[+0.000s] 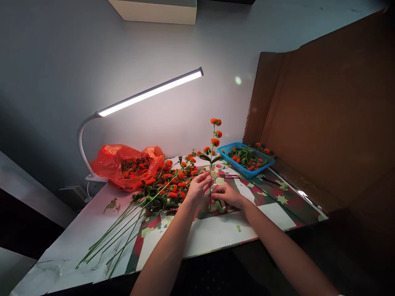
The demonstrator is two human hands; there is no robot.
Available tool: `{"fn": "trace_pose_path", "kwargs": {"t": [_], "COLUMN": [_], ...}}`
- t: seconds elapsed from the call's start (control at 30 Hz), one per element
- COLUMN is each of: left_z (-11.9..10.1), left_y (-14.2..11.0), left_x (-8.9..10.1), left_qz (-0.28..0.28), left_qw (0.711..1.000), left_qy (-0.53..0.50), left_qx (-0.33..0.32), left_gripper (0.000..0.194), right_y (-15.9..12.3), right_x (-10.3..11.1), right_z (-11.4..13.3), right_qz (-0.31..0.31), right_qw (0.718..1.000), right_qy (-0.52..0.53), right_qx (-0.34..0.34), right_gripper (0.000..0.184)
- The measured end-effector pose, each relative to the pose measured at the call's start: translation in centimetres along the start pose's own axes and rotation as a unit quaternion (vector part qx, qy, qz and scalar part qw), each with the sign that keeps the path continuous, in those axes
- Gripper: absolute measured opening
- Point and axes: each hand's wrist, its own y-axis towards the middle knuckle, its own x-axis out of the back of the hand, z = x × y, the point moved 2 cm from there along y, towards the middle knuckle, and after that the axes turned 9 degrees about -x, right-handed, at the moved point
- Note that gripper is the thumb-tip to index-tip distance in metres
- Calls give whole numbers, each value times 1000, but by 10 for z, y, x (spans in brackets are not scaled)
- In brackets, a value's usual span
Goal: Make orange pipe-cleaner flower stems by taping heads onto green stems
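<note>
An artificial flower stem with orange pom-pom blooms and green leaves stands upright over the patterned table cover. My left hand pinches the stem about halfway up, fingers closed round it. My right hand grips the same stem lower down, near the table, fingers closed on it. A pile of finished orange-flower stems lies just left of my hands, long green stalks pointing toward the table's front left edge.
A blue basket of small orange blooms sits at the back right. An orange plastic bag with more blooms lies at the back left. A lit desk lamp arches overhead. Cardboard walls the right side. Scissors lie by the basket.
</note>
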Motion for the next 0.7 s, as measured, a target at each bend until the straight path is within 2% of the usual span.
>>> {"fn": "trace_pose_path", "kwargs": {"t": [0.13, 0.37, 0.43, 0.6, 0.7], "left_z": [1, 4, 5, 1, -4], "left_y": [1, -4, -4, -3, -3], "left_x": [-1, -4, -3, -3, -3], "left_qz": [7, 50, 54, 54, 55], "left_qw": [1000, 995, 992, 989, 987], "left_qy": [-6, 86, 108, 130, 141], "left_qx": [0, -26, -30, -43, -46], "left_gripper": [36, 35, 37, 36, 35], "right_y": [1, 1, 1, 3, 2], "right_x": [0, 3, 3, 3, 3], "right_z": [-3, -4, -5, -9, -9], "right_qz": [-5, -92, -80, -7, 0], "right_qw": [999, 995, 996, 998, 997], "right_qy": [27, -2, 6, 23, 35], "right_qx": [-28, -45, -50, -59, -62], "right_gripper": [34, 36, 35, 25, 19]}}
